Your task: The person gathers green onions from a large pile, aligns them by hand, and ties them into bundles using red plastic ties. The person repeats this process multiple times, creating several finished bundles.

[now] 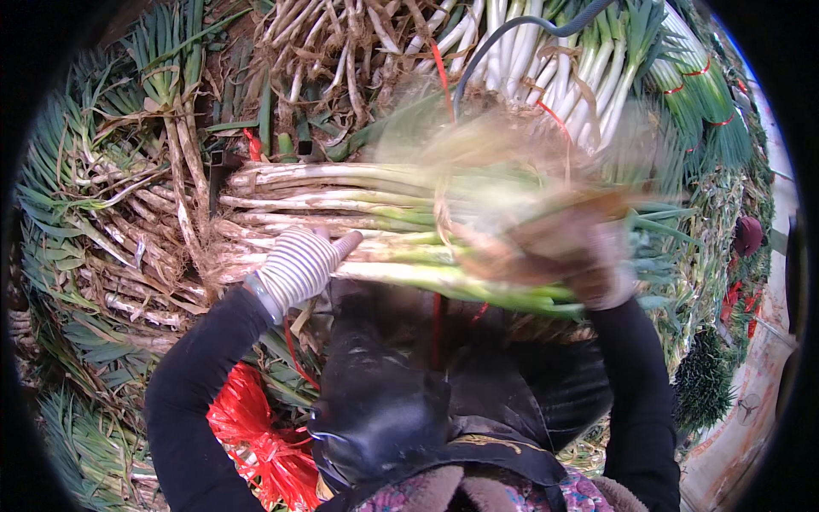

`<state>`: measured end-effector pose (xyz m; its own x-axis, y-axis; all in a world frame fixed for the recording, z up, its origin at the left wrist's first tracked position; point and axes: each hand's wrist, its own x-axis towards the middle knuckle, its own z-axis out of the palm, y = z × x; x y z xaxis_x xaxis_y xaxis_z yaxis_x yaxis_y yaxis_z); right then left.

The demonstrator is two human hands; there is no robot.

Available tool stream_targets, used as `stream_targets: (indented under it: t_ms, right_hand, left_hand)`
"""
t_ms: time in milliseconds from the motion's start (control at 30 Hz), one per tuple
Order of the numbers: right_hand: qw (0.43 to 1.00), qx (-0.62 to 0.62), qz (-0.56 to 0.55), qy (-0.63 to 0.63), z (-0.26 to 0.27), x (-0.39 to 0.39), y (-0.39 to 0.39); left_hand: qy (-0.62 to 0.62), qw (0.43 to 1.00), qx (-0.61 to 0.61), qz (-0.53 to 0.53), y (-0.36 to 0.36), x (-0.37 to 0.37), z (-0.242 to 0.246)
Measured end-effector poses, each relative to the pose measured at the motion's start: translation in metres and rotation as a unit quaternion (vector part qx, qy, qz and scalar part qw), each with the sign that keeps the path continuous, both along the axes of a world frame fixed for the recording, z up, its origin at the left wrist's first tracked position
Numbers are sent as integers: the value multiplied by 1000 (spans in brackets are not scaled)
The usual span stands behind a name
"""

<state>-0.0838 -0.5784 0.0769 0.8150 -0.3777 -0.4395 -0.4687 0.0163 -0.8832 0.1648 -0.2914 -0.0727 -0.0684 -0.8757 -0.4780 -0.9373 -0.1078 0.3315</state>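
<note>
A row of Welsh onions (384,211) lies crosswise in front of me, with rooted white ends to the left and green leaves to the right. My left hand (299,264), in a striped glove, is bent over the white stalks nearest me, near their root ends. At the leafy end, my right hand (599,272) is blurred by motion. It has hold of a bunch of brown, dry leaves (537,246), whose blurred tips sweep over the middle of the row. The right fingers are partly hidden by these leaves.
Untrimmed Welsh onions (137,237) are heaped at left. White-stemmed ones (518,54) lie at the back, near a grey hose (496,41). Tied green bundles (697,96) stand at far right. Red plastic twine (262,429) hangs beside my left arm. Leaf scraps (716,224) cover the right side.
</note>
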Motion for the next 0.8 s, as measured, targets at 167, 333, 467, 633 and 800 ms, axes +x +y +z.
stream_targets:
  t_ms: [167,333,467,633,800]
  right_hand:
    - [919,-197,-298,-167,120,-211,-172]
    - [686,-524,-400,307,299,-545,-160]
    - [410,-403,-222,788,365,-664,-68]
    - [579,-616,129,517,197,-413,-109]
    - [755,-562,338,6,-6,-72,-68]
  left_hand:
    - [16,1000,-5,-15,-8,1,3]
    - [-13,1000,6,-18,-5,0,-1]
    - [-11,1000,-6,-25,-8,0,1]
    - [-52,998,-15,-35,-13,1,19]
    - [-91,993,-65,-47,-11,2,41]
